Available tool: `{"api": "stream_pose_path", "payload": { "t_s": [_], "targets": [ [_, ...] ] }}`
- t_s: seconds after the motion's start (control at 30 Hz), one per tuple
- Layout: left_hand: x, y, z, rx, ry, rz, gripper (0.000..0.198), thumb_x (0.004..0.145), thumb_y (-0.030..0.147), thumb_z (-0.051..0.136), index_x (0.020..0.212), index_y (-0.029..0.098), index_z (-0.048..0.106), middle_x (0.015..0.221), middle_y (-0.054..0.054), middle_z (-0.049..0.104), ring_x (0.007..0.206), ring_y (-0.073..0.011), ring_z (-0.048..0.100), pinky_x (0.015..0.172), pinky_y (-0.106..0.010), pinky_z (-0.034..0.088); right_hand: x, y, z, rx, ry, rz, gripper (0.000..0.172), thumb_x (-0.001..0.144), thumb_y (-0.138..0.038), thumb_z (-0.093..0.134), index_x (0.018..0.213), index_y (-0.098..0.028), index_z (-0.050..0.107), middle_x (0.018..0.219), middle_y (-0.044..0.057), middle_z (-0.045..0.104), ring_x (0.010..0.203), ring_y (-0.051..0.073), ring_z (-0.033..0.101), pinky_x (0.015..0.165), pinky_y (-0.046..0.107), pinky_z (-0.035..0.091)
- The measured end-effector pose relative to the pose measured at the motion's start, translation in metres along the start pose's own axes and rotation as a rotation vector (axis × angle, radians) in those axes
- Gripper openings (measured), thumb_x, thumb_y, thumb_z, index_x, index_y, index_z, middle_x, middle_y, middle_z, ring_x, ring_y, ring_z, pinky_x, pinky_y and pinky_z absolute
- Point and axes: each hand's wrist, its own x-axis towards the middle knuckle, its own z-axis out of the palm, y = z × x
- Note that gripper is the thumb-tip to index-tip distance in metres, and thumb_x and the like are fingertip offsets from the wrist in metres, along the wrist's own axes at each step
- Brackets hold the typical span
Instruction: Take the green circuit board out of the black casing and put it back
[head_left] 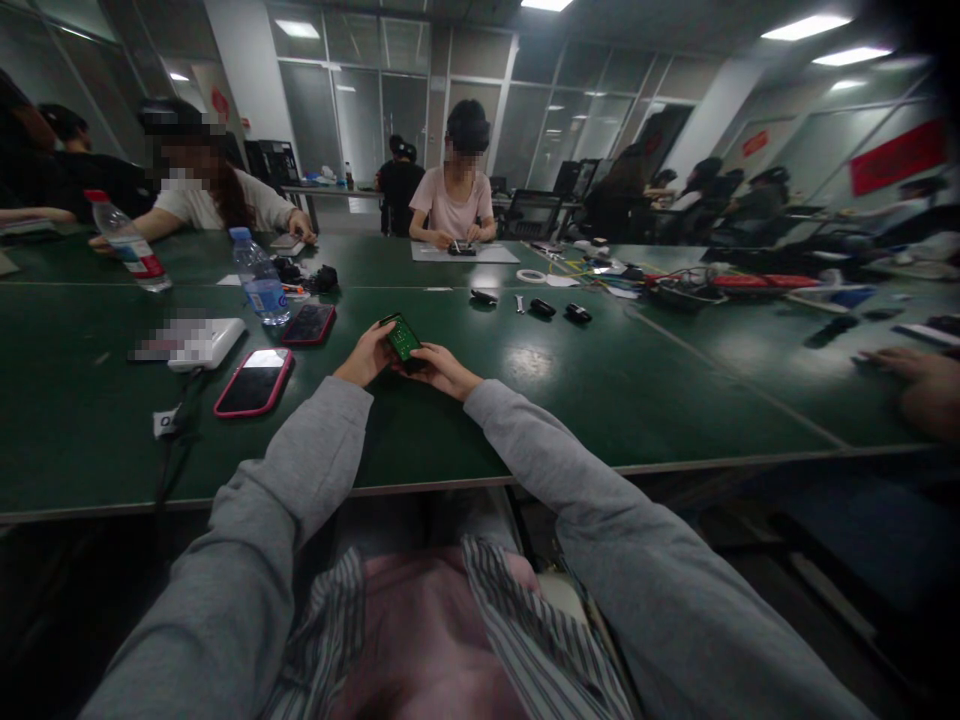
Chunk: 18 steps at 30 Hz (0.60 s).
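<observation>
A small green circuit board [403, 338] with a dark edge is held tilted above the green table, its dotted face turned up. My left hand [367, 355] grips its left edge, the thumb lying near the upper corner. On the right side, my right hand [442, 371] is closed on the lower edge with the thumb on top. Fingers under the board are mostly hidden. Beyond the hands lie several small dark objects, among them one black piece [542, 308], and a small wrench [520, 304].
Left of my hands are two pink-cased phones, the nearer phone [255, 383] beside a white box [208, 343] with a cable. A water bottle [259, 278] stands behind them. Cables and tools [679, 285] clutter the right. A co-worker [454, 195] sits opposite; another person's hand [911, 375] rests far right.
</observation>
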Motion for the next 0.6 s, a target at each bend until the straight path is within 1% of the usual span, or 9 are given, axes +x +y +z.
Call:
{"api": "stream_pose_path", "payload": {
  "t_s": [0.13, 0.27, 0.4, 0.6],
  "targets": [
    [0.0004, -0.0006, -0.0010, -0.001, 0.018, 0.001, 0.041, 0.083, 0.027, 0.071, 0.122, 0.021, 0.061, 0.097, -0.007, 0.073, 0.086, -0.0214, 0.071, 0.073, -0.031, 0.057, -0.0022, -0.0006, 0.0011, 0.004, 0.001, 0.009, 0.035, 0.081, -0.017, 0.071, 0.110, -0.016, 0.051, 0.099, 0.007, 0.068, 0.085, 0.016, 0.070, 0.078, 0.033, 0.063],
    [0.0019, -0.0008, -0.0023, -0.007, 0.007, 0.014, 0.039, 0.083, 0.022, 0.069, 0.121, 0.020, 0.060, 0.100, -0.007, 0.073, 0.085, -0.0192, 0.071, 0.074, -0.030, 0.057, -0.0017, 0.0000, 0.0004, 0.016, 0.006, 0.011, 0.039, 0.080, -0.016, 0.071, 0.113, -0.017, 0.049, 0.098, 0.006, 0.068, 0.084, 0.016, 0.070, 0.076, 0.032, 0.063],
    [0.0055, -0.0026, -0.0048, -0.007, -0.011, 0.020, 0.044, 0.082, 0.021, 0.069, 0.124, 0.019, 0.058, 0.104, -0.008, 0.073, 0.084, -0.0186, 0.070, 0.074, -0.031, 0.057, -0.0010, -0.0005, 0.0001, 0.012, 0.011, 0.012, 0.041, 0.079, -0.015, 0.071, 0.114, -0.018, 0.049, 0.100, 0.006, 0.067, 0.085, 0.016, 0.070, 0.077, 0.033, 0.063],
    [0.0081, -0.0040, -0.0067, -0.017, -0.040, 0.047, 0.044, 0.081, 0.018, 0.068, 0.124, 0.017, 0.057, 0.105, -0.009, 0.073, 0.087, -0.0198, 0.071, 0.075, -0.031, 0.056, -0.0015, -0.0011, 0.0003, -0.006, 0.010, 0.012, 0.041, 0.080, -0.014, 0.069, 0.115, -0.018, 0.049, 0.101, 0.006, 0.067, 0.084, 0.014, 0.069, 0.076, 0.030, 0.062]
  ]
}}
